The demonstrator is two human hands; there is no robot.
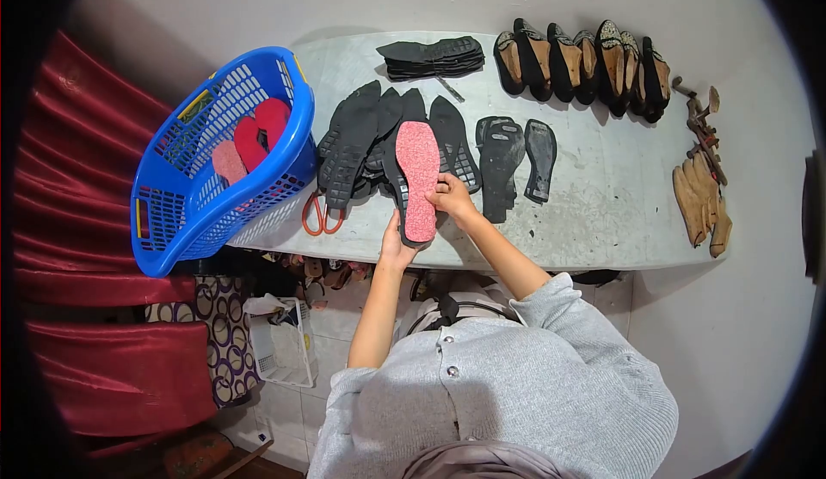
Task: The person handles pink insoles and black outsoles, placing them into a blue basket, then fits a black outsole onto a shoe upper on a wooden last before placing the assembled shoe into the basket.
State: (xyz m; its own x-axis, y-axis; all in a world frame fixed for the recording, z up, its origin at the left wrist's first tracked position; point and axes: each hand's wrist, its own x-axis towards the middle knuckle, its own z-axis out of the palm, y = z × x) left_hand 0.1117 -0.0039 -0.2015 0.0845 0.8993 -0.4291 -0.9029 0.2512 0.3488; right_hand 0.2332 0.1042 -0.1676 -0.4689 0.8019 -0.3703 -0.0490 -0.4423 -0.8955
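A speckled pink insole [419, 169] lies over a black shoe sole [401, 188], whose edge shows along the left side and heel. My left hand [397, 245] grips the heel end of the sole from below, its fingers partly hidden underneath. At the right edge of the insole, my right hand [453, 197] is closed with thumb and fingers pinching it. Behind both hands spreads a pile of black soles [351, 143] with ridged treads. Orange-handled scissors [323, 215] lie left of my left hand, their blades covered by the pile.
A blue basket [155, 251] at the left holds red and pink insoles [249, 142]. More soles [433, 57] are stacked at the back of the table [594, 229]. Several finished shoes [564, 61] line the back right. Wooden shoe lasts [701, 199] and a hammer [712, 100] lie at the right edge.
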